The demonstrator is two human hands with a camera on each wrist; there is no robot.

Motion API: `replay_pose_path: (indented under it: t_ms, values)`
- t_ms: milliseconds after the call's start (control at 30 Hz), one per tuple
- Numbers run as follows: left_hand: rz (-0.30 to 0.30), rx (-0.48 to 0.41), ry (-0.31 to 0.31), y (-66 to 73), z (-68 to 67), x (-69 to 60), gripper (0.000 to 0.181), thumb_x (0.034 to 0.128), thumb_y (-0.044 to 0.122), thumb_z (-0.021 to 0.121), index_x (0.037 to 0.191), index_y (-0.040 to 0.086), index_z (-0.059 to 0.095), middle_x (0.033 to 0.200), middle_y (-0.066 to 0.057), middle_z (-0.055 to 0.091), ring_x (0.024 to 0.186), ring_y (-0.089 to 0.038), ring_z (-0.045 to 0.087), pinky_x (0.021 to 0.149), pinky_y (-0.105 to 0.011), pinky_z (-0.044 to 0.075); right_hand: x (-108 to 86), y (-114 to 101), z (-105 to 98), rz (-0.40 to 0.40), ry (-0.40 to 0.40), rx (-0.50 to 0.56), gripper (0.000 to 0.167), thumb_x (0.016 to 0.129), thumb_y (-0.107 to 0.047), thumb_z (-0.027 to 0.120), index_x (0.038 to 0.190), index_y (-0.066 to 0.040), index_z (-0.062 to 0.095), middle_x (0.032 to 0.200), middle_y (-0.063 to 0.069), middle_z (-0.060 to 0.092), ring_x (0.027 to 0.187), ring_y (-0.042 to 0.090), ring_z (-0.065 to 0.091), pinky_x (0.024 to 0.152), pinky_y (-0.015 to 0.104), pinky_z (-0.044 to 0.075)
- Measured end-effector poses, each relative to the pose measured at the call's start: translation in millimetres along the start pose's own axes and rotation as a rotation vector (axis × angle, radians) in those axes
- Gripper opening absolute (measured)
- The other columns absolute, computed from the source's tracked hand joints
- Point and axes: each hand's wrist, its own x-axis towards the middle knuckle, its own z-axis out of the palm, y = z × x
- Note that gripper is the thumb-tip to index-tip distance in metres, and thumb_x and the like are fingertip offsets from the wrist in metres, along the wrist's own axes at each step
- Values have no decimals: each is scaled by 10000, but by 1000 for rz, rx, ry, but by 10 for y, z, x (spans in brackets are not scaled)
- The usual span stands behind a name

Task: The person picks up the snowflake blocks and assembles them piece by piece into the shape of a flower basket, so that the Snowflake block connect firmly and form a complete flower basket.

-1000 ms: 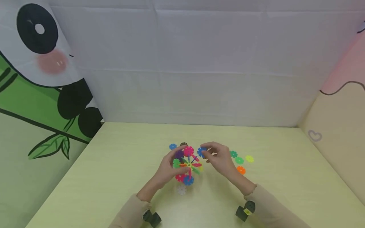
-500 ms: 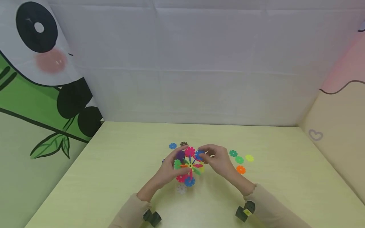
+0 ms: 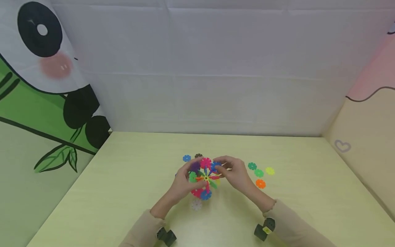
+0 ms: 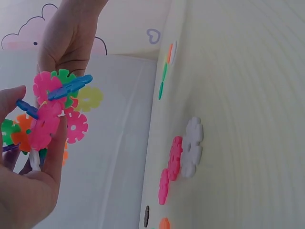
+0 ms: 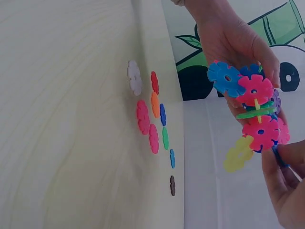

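Note:
A ball-like cluster of interlocking flower discs (image 3: 206,178), in pink, blue, green, orange, purple and yellow, is held above the table. My left hand (image 3: 180,187) grips it from the left, thumb in front and fingers behind. At its upper right, my right hand (image 3: 237,174) pinches a blue disc (image 3: 215,166) between thumb and fingertips. Seen from the right wrist, that blue disc (image 5: 280,157) stands edge-on against a pink disc (image 5: 261,132) of the cluster. Whether its slot is engaged cannot be told. My left fingers are partly hidden behind the cluster.
On the table (image 3: 123,192), a green disc (image 3: 252,166), a light green disc (image 3: 259,173), a yellow disc (image 3: 270,171) and an orange disc (image 3: 260,184) lie to the right. A white disc (image 3: 196,205) lies in front; a blue disc (image 3: 186,158) and brown disc (image 3: 198,156) lie behind.
My right hand has moved slightly left, bringing the blue disc from beside the cluster up against its upper right. My left hand keeps its hold on the cluster, almost in place.

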Motion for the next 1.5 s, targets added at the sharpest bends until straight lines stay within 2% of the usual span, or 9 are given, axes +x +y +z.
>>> replay_pose_path:
  t_ms: [67,167,300,533,633,833,1067,1300,1500]
  values:
    - [-12,14,-15,-2,-3,3,725,819,139,753,1446,109,391,1445,-102,387,1350,-299,290,1071,-603,167,10,22,-2,19,18,30,227,871,82,627,1096,106,616,927,194,652,738,289,679,644,313,565]
    - [-39,27,-63,-11,-23,0,738,856,168,721,1481,123,330,1514,-94,288,1381,-339,230,1055,-584,241,18,68,-23,43,46,55,205,877,75,624,1079,106,601,910,191,651,741,292,677,654,319,565]
    - [-51,6,-105,-45,-75,-3,686,904,113,656,1492,108,302,1515,-122,280,1329,-396,310,994,-507,386,40,143,-59,43,36,60,152,878,77,621,1029,96,614,883,195,665,728,266,674,659,318,564]
    - [-80,-25,-179,-74,-96,-29,579,952,145,594,1473,96,344,1456,-172,364,1256,-393,419,967,-495,418,85,207,-50,0,-100,53,140,881,61,627,1018,84,645,874,164,672,708,222,659,657,314,562]
    - [-89,-69,-209,-93,-65,-36,550,949,135,598,1447,62,376,1418,-182,416,1193,-352,503,919,-434,469,88,196,-30,3,-125,35,139,884,52,628,1020,77,644,882,153,672,706,232,657,655,307,559]
    - [-81,-95,-176,-124,-45,-34,545,943,95,598,1437,41,375,1365,-201,460,1138,-327,553,880,-385,499,100,182,-87,-4,-137,13,167,885,35,636,1045,83,633,924,168,669,753,286,668,670,312,561]
    - [-108,-65,-115,-149,-141,-59,547,933,105,616,1433,67,396,1341,-189,485,1158,-349,533,852,-378,513,92,347,-533,41,-133,-54,213,896,7,634,1089,93,612,929,160,654,798,297,661,676,319,559]
    - [-135,-49,-61,-172,-271,-105,550,922,124,631,1422,71,411,1336,-194,490,1142,-367,533,826,-369,521,-55,702,-1185,192,-119,-301,263,862,-18,671,1083,112,610,899,116,637,765,297,627,613,320,528]
    - [-154,-40,-40,-152,-289,-105,554,916,136,642,1421,85,420,1329,-185,497,1146,-344,529,859,-363,506,-190,950,-1391,308,-165,-437,299,788,-31,741,1033,103,635,879,96,593,785,252,572,615,306,504]
